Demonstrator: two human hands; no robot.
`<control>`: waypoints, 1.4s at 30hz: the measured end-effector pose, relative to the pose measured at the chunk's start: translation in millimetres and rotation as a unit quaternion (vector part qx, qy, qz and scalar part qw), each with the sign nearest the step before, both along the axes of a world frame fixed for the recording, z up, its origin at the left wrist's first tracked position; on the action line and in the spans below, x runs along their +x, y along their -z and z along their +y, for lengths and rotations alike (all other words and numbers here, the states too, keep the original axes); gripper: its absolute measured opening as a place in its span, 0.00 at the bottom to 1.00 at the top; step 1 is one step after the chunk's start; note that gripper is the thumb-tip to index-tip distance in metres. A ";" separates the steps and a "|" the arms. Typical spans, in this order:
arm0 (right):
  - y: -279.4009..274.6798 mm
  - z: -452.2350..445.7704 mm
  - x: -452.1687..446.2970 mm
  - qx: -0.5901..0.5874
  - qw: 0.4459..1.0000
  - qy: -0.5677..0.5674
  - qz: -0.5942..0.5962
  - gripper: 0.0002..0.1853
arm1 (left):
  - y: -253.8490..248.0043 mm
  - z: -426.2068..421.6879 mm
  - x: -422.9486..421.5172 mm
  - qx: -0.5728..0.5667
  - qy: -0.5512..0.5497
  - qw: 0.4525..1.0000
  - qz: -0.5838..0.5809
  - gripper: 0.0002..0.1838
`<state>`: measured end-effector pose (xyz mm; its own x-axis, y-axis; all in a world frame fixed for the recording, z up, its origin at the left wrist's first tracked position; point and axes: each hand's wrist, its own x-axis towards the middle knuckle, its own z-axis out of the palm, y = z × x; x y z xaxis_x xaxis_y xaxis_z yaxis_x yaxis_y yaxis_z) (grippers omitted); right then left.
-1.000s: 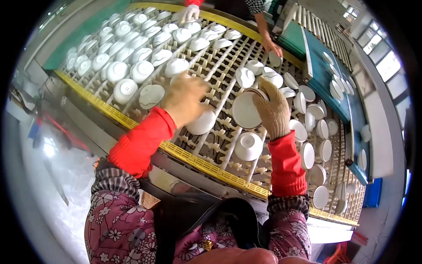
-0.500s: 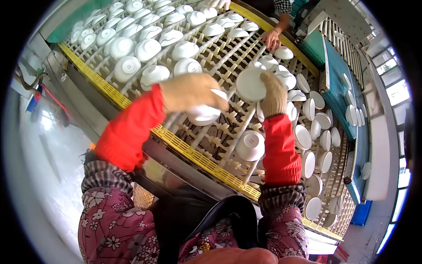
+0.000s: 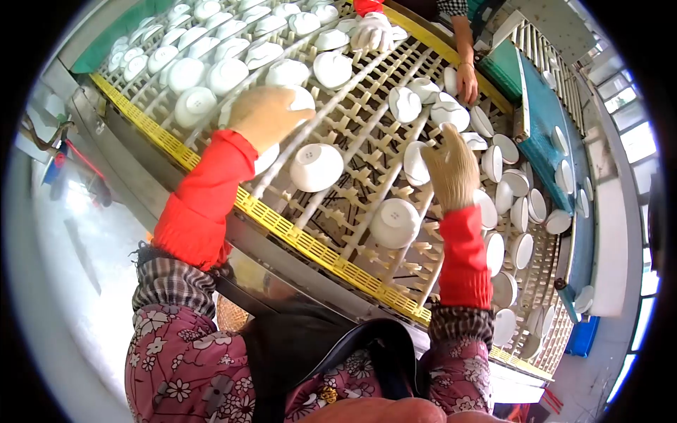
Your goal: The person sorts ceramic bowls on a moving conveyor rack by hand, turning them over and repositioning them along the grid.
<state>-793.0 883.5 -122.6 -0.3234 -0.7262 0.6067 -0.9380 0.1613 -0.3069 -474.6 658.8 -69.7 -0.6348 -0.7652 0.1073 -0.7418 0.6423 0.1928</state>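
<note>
Moved since the earlier frame: left hand [image 3: 270, 115], now higher and farther left; right hand [image 3: 453, 169], slightly lower and to the right.

Left hand: knit-gloved, left of centre, fingers curled over a covered bowl [image 3: 302, 99]; whether they clamp it, we cannot tell.

Right hand: knit-gloved, right of centre, thumb against a tilted bowl [image 3: 415, 165]; how firm the hold is, we cannot tell.

Between the hands: one upturned bowl [image 3: 316, 168] at centre, another [image 3: 395, 224] below and right of it.

Risks, as we judge them: the tilted bowl could slip if the knit glove slides on its smooth wall; bowls crowded at right could chip if the right hand knocks one against its neighbour.

Surface: pegged rack [image 3: 343, 216] with yellow edging [image 3: 331, 268]; upturned bowls massed upper left, standing bowls [image 3: 521, 250] at right.

Room: blue-green belt [image 3: 540, 141] at right, windows [image 3: 638, 137] beyond, blue bin [image 3: 582, 337] lower right. At the top we list two further hands, not the wearer's: one white-gloved hand [image 3: 374, 34], one bare hand [image 3: 466, 83].
</note>
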 end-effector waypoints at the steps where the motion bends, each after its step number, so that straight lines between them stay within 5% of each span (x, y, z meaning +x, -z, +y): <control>1: 7.0 31.1 -8.9 0.017 0.995 0.054 0.079 0.28 | 8.8 13.4 -7.3 -0.035 0.034 0.999 0.008 0.31; 2: 14.9 58.6 -16.6 0.035 0.981 0.110 0.157 0.28 | 19.0 24.4 -16.0 -0.071 0.071 0.995 0.015 0.32; 5: 20.4 120.0 -27.4 0.323 0.916 0.229 0.061 0.27 | 39.5 57.3 -46.0 -0.130 0.222 0.966 -0.022 0.38; 9: 50.4 149.1 -54.9 0.238 0.949 0.201 0.036 0.23 | 41.8 118.5 -72.0 -0.116 0.414 0.902 -0.034 0.43; 12: 27.9 140.0 -55.2 0.225 0.941 0.207 -0.142 0.28 | 51.4 143.5 -77.6 -0.106 0.507 0.854 0.046 0.45; 13: 20.0 135.0 -55.7 0.177 0.972 0.112 -0.102 0.19 | 59.8 146.3 -79.9 -0.117 0.532 0.832 0.104 0.45; 14: 12.0 129.9 -56.1 0.135 0.989 0.014 -0.057 0.15 | 68.7 150.5 -83.4 -0.098 0.520 0.843 0.098 0.48; 16: 3.8 94.8 -60.5 0.048 0.986 -0.138 0.078 0.25 | 63.8 154.7 -84.7 -0.090 0.503 0.857 0.064 0.49; 19: -9.1 12.9 -24.9 -0.149 0.974 -0.158 0.055 0.31 | 63.2 152.5 -87.5 -0.074 0.497 0.864 0.026 0.50; 22: -21.1 -46.3 5.3 -0.094 0.970 -0.167 -0.151 0.15 | 64.9 144.0 -84.8 -0.070 0.512 0.855 0.033 0.51; 24: -10.9 -58.1 -2.8 -0.097 0.984 -0.146 0.032 0.11 | 66.4 139.7 -81.2 -0.079 0.513 0.853 0.058 0.51; 25: -16.6 -46.1 5.6 0.010 0.948 -0.072 -0.311 0.23 | 68.2 140.4 -80.0 -0.082 0.511 0.853 0.072 0.50; 28: 28.5 -13.7 -14.1 -0.061 0.994 0.011 -0.091 0.38 | 65.4 145.7 -86.7 -0.057 0.484 0.873 0.009 0.48; 33: 51.8 54.7 -48.0 0.065 0.987 0.081 -0.119 0.38 | 67.7 152.8 -93.2 -0.074 0.482 0.873 -0.017 0.45; 36: 74.2 69.5 -48.9 0.089 0.989 0.107 0.042 0.37 | 71.6 155.9 -97.0 -0.080 0.465 0.882 -0.015 0.47; 42: 86.4 72.8 -61.0 0.171 0.976 0.134 -0.005 0.25 | 72.7 155.4 -96.8 -0.048 0.462 0.885 0.008 0.50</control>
